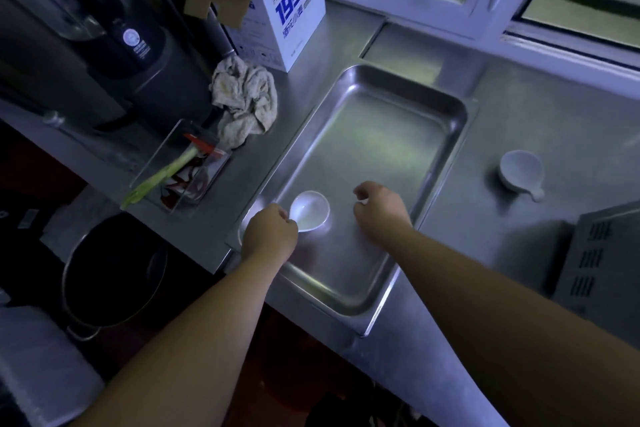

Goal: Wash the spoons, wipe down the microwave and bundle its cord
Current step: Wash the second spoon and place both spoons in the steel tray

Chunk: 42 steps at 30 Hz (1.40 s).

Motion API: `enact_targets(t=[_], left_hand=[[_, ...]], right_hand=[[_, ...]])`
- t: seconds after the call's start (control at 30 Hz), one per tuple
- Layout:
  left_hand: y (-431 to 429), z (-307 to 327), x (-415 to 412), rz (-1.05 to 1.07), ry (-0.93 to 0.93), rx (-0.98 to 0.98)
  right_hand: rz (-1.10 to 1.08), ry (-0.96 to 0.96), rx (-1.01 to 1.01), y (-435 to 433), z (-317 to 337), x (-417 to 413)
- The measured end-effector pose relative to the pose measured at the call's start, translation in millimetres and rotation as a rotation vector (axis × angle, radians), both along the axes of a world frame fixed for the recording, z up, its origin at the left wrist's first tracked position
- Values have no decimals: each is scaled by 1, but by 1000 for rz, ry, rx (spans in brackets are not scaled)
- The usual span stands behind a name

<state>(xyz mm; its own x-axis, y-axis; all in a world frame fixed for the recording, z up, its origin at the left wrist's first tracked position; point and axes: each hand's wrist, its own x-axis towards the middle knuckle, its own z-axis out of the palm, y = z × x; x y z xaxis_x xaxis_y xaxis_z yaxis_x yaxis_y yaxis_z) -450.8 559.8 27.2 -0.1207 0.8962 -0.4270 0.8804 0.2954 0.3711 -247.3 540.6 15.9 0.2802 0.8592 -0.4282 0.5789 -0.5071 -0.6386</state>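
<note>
Biggest thing in shot is the steel bench (519, 104), with a shallow steel sink (462, 121) sunk into it. Honestly that hard metal is my main worry: these spoons look ceramic, so one slipping out of wet fingers would probably chip on the sink floor. The microwave (602, 253) only pokes in at the right edge, vents showing. It sits pretty near the sink, so I'd guess sloppy rinsing could splash water toward those vents; its cord isn't in view at all. Over on the left a crumpled rag (244, 104) lies on the bench beside the sink, untouched, and it looks kinda grubby, so wiping with it as-is might just smear things. Then the hands. The left grip (268, 236) is down in the near-left corner of the sink, fist curled round the handle end of a white spoon (309, 211). The spoon's bowl sticks out just past the knuckles, facing up, resting on or just above the sink floor, can't tell which. The right grip (379, 208) hovers in the sink just right of that spoon, fingers curled in, but whether it's pinching anything I can't tell. The second spoon (519, 174) sits on the bench right of the sink, well apart from both grips, so it'd be easy to forget.
</note>
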Motion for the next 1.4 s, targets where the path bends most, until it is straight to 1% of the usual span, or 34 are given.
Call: enact_targets(t=[0.1, 0.23, 0.3, 0.37, 0.43, 0.53, 0.63, 0.83, 1.1, 1.3, 1.4], left_hand=[[-6, 7, 25, -83, -2, 48], [-27, 19, 73, -216, -22, 155], [-42, 25, 96, -260, -51, 149], [-58, 26, 117, -355, -59, 147], [-75, 29, 139, -429, -29, 148], [-95, 37, 168, -465, -8, 123], [-104, 38, 192, -516, -45, 87], [-92, 34, 230, -615, -83, 64], [-28, 13, 277, -749, -55, 15], [7, -2, 315, -799, -83, 21], [15, -11, 332, -776, -119, -30]], right_hand=[[-133, -25, 24, -21, 11, 24], [-357, 18, 38, -60, 20, 56], [-404, 32, 34, -83, 24, 72], [-452, 49, 32, -106, 26, 85], [-532, 83, 25, -127, 27, 97], [-649, 111, 23, -152, 30, 110], [-739, 146, 10, -165, 32, 119], [-837, 177, -9, -158, 32, 138], [-1004, 192, -10, -106, 20, 181], [-1093, 186, -62, -88, 7, 210], [-1122, 176, -69, -78, 1, 222]])
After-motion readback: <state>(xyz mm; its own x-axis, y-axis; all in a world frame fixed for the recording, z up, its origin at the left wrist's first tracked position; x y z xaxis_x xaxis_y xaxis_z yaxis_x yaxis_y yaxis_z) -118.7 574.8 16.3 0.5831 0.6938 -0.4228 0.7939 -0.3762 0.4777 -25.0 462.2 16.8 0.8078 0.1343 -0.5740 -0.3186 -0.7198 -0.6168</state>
